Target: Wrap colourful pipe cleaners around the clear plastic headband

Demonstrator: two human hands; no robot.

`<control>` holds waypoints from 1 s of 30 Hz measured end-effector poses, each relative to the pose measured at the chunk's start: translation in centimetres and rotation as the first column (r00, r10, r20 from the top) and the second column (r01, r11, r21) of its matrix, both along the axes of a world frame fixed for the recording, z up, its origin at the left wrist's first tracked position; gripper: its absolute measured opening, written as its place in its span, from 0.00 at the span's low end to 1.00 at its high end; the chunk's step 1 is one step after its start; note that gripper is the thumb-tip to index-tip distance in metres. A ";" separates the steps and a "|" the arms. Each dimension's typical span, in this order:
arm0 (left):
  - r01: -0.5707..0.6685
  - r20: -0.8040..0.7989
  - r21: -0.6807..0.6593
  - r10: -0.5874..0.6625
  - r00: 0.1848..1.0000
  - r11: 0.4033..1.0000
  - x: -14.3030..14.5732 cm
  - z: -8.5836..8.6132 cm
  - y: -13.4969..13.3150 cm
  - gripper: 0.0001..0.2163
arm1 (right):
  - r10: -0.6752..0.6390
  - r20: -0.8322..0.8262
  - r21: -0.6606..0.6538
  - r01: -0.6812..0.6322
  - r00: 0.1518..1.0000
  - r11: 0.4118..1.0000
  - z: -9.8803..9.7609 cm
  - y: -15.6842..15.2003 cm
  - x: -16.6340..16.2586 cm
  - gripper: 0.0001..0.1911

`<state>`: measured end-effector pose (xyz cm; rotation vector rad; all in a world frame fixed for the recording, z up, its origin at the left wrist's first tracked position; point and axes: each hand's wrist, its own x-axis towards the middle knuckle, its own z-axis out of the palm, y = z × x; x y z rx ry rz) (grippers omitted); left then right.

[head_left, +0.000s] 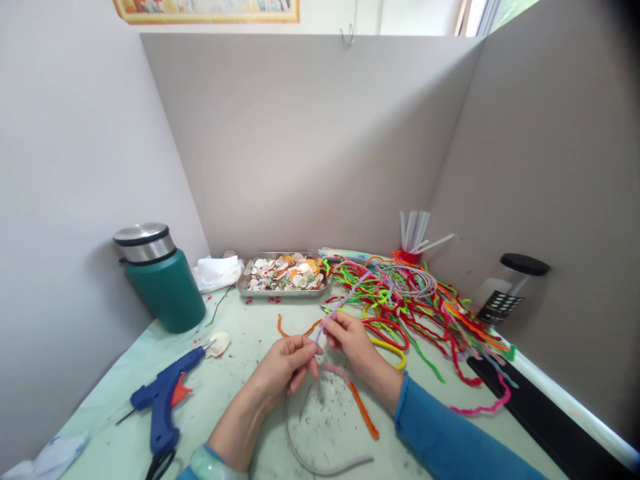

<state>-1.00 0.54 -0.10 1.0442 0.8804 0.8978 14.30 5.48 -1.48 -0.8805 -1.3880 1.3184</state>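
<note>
Pinching lilac pipe cleaner point(345, 301), left hand point(287, 363) and right hand point(350, 340) grip clenched, open table point(240, 333) leftward

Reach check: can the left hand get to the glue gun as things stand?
Probably yes: the glue gun lies left of the left hand, nothing between them. But that hand and the right hand pinch a pipe cleaner, so it isn't free.

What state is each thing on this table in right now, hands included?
left hand, pinching the lilac pipe cleaner
right hand, pinching the same pipe cleaner
lilac pipe cleaner, held between both hands
pipe cleaner pile, loose and tangled
glue gun, lying on its side, unheld
tray, full of shells
green flask, upright, lid on
jar, black lid on
</note>
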 end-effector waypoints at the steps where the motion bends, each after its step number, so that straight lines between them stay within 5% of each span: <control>1: -0.013 0.005 -0.014 0.013 1.000 1.000 0.0 0.1 0.0 0.13 | -0.023 -0.001 0.007 0.023 1.000 1.000 0.0 0.1 0.1 0.14; 6: -0.041 -0.019 -0.038 0.040 0.999 0.998 0.0 0.3 -0.1 0.15 | -0.174 -0.008 0.052 0.175 0.985 0.983 0.0 0.9 0.7 0.15; 13: -0.067 -0.052 -0.007 0.067 0.996 0.998 0.0 0.0 0.2 0.16 | 0.053 0.120 0.045 -0.059 0.991 0.997 0.2 -0.3 -0.3 0.13; 19: -0.110 -0.133 -0.010 0.108 0.985 0.994 0.1 0.2 0.1 0.17 | -0.089 0.101 0.104 0.078 0.991 0.992 -0.1 0.1 0.1 0.14; 25: -0.139 -0.122 -0.001 0.138 0.983 0.990 0.2 0.0 0.2 0.19 | -0.008 0.181 0.133 -0.016 0.983 0.991 0.1 -0.6 -0.4 0.11; 30: -0.111 -0.151 0.014 0.112 0.982 0.994 0.2 -0.2 0.2 0.18 | -0.076 0.162 0.173 0.047 0.984 0.984 0.0 -0.4 -0.2 0.11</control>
